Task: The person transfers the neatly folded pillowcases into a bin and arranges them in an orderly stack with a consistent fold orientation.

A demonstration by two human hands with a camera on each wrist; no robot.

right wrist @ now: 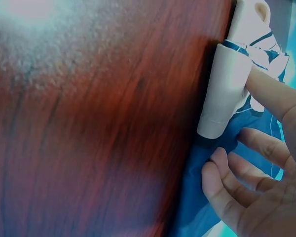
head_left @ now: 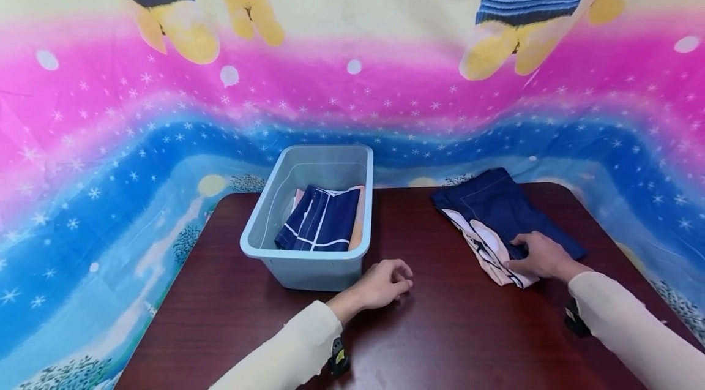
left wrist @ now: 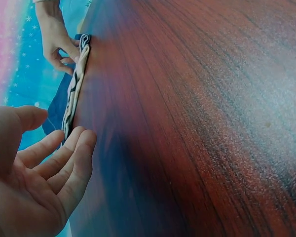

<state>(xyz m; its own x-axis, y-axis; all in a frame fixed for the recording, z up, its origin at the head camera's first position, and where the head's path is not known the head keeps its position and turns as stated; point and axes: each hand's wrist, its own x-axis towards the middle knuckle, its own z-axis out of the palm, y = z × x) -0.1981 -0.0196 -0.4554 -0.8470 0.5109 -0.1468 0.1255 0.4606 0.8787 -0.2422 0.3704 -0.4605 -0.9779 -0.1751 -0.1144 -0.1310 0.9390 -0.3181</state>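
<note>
A navy garment (head_left: 498, 197) with a pale, black-lined printed section (head_left: 479, 243) lies partly folded at the table's right side. My right hand (head_left: 542, 256) is over its near end, thumb against the pale folded part and the other fingers loosely bent over the navy cloth. In the right wrist view a gap shows between that thumb (right wrist: 271, 91) and the fingers. My left hand (head_left: 384, 283) is held just above the table, in front of the bin's right corner, with relaxed fingers and nothing in it. Its palm (left wrist: 34, 197) shows in the left wrist view.
A grey-blue plastic bin (head_left: 308, 253) stands left of centre on the dark red-brown wooden table (head_left: 440, 341). Inside it lies folded navy cloth with white lines (head_left: 325, 218), with peach cloth beneath. A printed fabric backdrop (head_left: 352, 90) hangs behind the table and along its sides.
</note>
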